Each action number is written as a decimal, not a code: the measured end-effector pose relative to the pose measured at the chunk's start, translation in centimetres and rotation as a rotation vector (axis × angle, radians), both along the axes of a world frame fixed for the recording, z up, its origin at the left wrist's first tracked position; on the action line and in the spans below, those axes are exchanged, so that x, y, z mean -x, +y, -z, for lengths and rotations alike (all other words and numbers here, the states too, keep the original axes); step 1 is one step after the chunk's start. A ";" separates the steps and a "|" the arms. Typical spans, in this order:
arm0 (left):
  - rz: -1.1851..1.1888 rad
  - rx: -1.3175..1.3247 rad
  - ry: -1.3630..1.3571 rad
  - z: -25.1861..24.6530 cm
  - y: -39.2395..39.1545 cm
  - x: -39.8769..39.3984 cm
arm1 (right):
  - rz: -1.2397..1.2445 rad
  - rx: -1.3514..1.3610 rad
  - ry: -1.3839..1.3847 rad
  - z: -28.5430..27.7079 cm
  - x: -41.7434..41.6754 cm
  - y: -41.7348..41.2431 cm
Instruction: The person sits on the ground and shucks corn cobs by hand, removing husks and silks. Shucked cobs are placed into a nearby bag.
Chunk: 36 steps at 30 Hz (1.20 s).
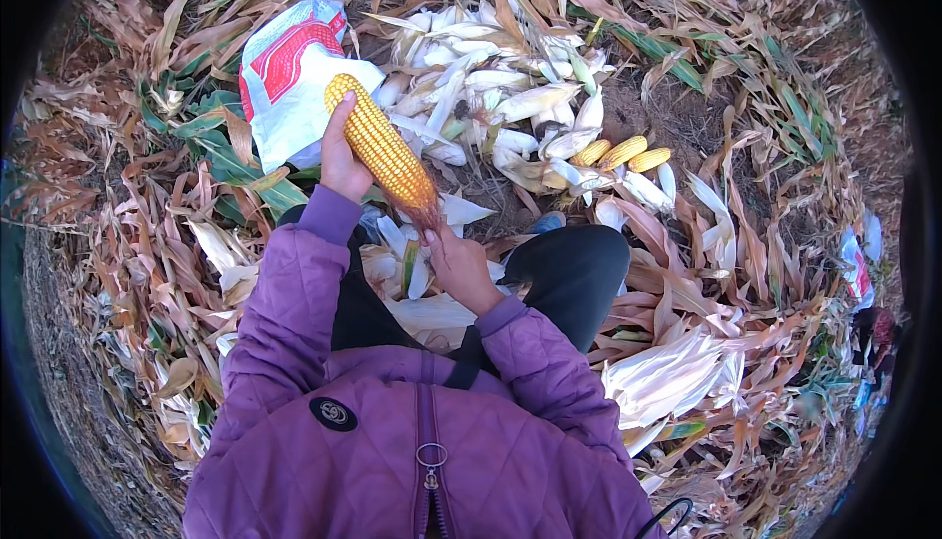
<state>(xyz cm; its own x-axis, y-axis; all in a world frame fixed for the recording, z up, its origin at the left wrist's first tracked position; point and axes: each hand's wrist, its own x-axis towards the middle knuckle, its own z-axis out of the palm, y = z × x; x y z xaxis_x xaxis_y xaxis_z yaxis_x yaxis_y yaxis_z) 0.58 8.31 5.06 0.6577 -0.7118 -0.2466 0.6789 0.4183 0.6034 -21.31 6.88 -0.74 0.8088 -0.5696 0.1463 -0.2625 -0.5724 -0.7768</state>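
A husked ear of yellow corn slants between my two hands, its upper end before a white and red woven sack. My left hand grips the ear near that upper end, thumb on the kernels. At the lower end, my right hand pinches brown silk between thumb and fingers. A pile of ears in pale husks lies on the ground beyond my hands. Several bare yellow ears, one of them a husked ear, rest at the pile's right edge.
Dry corn stalks and leaves surround me. Loose pale husks lie by my right side, with more between my bent legs. Bare soil shows right of the pile. At the far right edge are a second white and red sack and a dark, unclear shape.
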 end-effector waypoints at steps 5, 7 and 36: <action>-0.184 -0.008 0.038 3.0 -2.1 -4.6 | -0.379 0.148 0.414 4.9 1.8 2.0; -0.254 0.006 0.051 2.6 -2.6 -6.7 | -0.651 0.104 0.606 6.9 3.5 3.0; -0.257 -0.085 0.314 7.0 -6.1 -9.8 | 0.044 -0.385 0.265 5.0 -10.6 -8.9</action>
<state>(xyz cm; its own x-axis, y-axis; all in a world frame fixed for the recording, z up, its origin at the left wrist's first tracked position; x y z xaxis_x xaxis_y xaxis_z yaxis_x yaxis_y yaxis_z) 10.39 2.17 -1.91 0.6949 -0.5025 -0.5143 0.7154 0.5557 0.4236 -10.76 -2.03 -5.76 0.7634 -0.5767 -0.2909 -0.4985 -0.2397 -0.8331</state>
